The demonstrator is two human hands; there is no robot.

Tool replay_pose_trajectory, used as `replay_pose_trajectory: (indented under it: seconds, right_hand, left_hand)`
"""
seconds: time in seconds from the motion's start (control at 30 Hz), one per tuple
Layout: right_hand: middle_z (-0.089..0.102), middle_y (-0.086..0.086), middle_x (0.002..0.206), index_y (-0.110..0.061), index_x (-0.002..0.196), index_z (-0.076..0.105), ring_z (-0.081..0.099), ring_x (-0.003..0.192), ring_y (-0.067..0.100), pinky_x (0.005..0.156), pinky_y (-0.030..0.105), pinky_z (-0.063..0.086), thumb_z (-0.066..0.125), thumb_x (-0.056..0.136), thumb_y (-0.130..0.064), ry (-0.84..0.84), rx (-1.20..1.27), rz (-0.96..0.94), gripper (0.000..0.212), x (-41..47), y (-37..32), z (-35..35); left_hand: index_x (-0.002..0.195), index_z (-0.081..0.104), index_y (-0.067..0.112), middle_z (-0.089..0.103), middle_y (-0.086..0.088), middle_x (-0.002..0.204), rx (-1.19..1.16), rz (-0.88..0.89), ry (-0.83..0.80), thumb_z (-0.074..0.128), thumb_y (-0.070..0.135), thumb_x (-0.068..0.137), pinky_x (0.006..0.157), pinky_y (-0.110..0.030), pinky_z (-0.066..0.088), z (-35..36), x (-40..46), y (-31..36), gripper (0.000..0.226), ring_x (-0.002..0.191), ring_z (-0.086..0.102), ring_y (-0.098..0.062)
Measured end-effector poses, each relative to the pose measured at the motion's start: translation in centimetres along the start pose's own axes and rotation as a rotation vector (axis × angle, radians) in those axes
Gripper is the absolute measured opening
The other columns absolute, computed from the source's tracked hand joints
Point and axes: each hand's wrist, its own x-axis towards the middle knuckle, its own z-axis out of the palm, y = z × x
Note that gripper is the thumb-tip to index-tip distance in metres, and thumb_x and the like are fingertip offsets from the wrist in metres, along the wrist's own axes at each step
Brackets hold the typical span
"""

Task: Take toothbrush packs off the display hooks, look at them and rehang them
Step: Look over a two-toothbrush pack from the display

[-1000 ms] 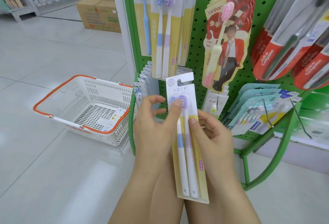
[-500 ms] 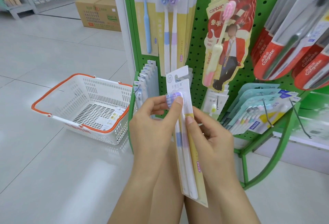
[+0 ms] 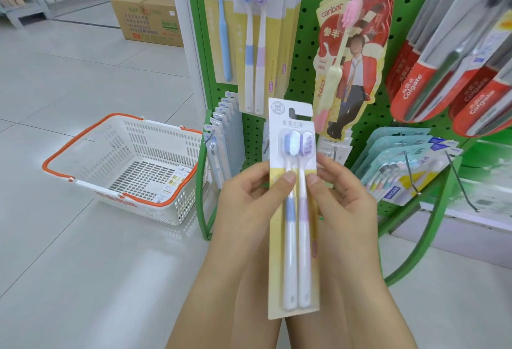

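A two-brush toothbrush pack, white and pale yellow with a blue and a purple brush, stands upright and face-on in front of the green pegboard rack. My left hand grips its left edge, thumb on the front. My right hand grips its right edge, thumb also on the front. A matching pack hangs on the rack above.
A white shopping basket with orange rim sits on the tiled floor to the left. Red Colgate packs hang at right, teal packs on lower hooks, a canbar pack in the middle. Cardboard boxes stand far left.
The pack has turned from edge-on to facing me and sits straighter and slightly higher. Both thumbs have slid down from the brush heads onto the necks.
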Motion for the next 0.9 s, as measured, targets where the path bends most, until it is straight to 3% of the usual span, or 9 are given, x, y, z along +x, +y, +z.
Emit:
replay_pose_trajectory:
  seconds: [0.07, 0.17, 0.3, 0.4, 0.57, 0.77, 0.9]
  right_hand:
    - [0.071, -0.008, 0.107, -0.027, 0.110, 0.066, 0.067, 0.091, 0.011, 0.075, 0.030, 0.055, 0.065, 0.090, -0.012, 0.021, -0.041, -0.031, 0.024, 0.4, -0.1, -0.1]
    - [0.072, -0.015, 0.095, -0.028, 0.100, 0.067, 0.064, 0.082, 0.001, 0.070, 0.022, 0.054, 0.061, 0.091, -0.015, 0.024, -0.017, -0.038, 0.017, 1.0, -0.8, 0.1]
    - [0.068, -0.010, 0.081, -0.025, 0.098, 0.066, 0.063, 0.063, 0.005, 0.064, 0.026, 0.057, 0.067, 0.079, -0.031, 0.043, -0.012, -0.012, 0.021, 1.5, -1.6, 0.8]
    - [0.065, -0.010, 0.079, -0.018, 0.100, 0.066, 0.061, 0.056, 0.002, 0.062, 0.025, 0.057, 0.068, 0.085, -0.020, 0.079, -0.005, -0.022, 0.016, 1.6, -1.6, 0.7]
    - [0.064, -0.014, 0.065, -0.022, 0.094, 0.066, 0.060, 0.062, 0.003, 0.058, 0.018, 0.052, 0.066, 0.086, -0.016, 0.061, 0.021, -0.029, 0.010, 1.7, -1.8, 0.5]
    - [0.064, -0.015, 0.061, -0.017, 0.092, 0.066, 0.061, 0.061, 0.000, 0.057, 0.017, 0.051, 0.069, 0.081, -0.021, 0.087, 0.041, -0.027, 0.013, 1.9, -2.2, 0.6]
    - [0.064, -0.011, 0.064, -0.017, 0.087, 0.065, 0.062, 0.062, 0.004, 0.057, 0.021, 0.052, 0.073, 0.068, -0.035, 0.152, 0.050, -0.033, 0.028, 2.6, -3.0, 0.6]
  left_hand:
    - [0.093, 0.076, 0.021, 0.075, -0.003, 0.086, 0.120, 0.081, 0.037, 0.070, 0.019, 0.086, 0.072, -0.028, 0.054, 0.1, -0.1, -0.2, 0.009, 0.072, 0.064, -0.008]
    - [0.087, 0.075, 0.028, 0.069, 0.007, 0.073, 0.396, 0.228, 0.105, 0.067, 0.025, 0.088, 0.062, -0.022, 0.047, 0.5, -0.5, -0.6, 0.008, 0.060, 0.056, 0.000]
    - [0.097, 0.075, 0.033, 0.068, 0.013, 0.081, 0.594, 0.355, 0.133, 0.062, 0.028, 0.087, 0.065, -0.020, 0.049, 1.3, -1.1, -0.3, 0.017, 0.074, 0.064, -0.005]
    - [0.105, 0.073, 0.037, 0.069, 0.013, 0.084, 0.560, 0.321, 0.083, 0.062, 0.030, 0.087, 0.068, -0.021, 0.051, 1.4, -1.2, -0.3, 0.022, 0.077, 0.065, -0.006]
    - [0.108, 0.072, 0.040, 0.069, 0.017, 0.088, 0.518, 0.289, 0.050, 0.063, 0.033, 0.089, 0.067, -0.014, 0.047, 1.2, -1.2, -0.1, 0.022, 0.076, 0.065, -0.005]
    - [0.103, 0.073, 0.039, 0.070, 0.022, 0.089, 0.496, 0.297, 0.030, 0.063, 0.035, 0.089, 0.066, -0.011, 0.045, 1.1, -1.2, 0.0, 0.018, 0.075, 0.064, -0.003]
    - [0.092, 0.076, 0.033, 0.069, 0.023, 0.075, 0.423, 0.188, -0.027, 0.067, 0.037, 0.083, 0.066, -0.009, 0.042, 0.3, -1.6, -0.3, 0.013, 0.070, 0.062, 0.005]
